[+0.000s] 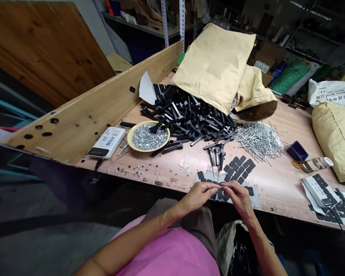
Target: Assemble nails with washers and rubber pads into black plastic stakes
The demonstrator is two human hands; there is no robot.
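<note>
My left hand (199,194) and my right hand (238,195) meet at the near edge of the workbench. Both are pinched on one small thin piece (220,187) held between their fingertips; I cannot make out what it is. Just beyond them lies a grey sheet (254,199) carrying several dark square pads (239,168). A few black plastic parts (216,154) lie beyond the pads. A heap of black plastic parts (186,115) fills the middle of the bench, and a pile of thin metal pins (258,140) lies to its right.
A yellow dish (132,135) of small silver pieces sits left of the heap, beside a white box (107,142). Tan paper sacks (215,61) lie behind. A blue tray (297,150), a small bottle (316,165) and more pad sheets (330,199) lie right. A wooden board (103,99) walls the left side.
</note>
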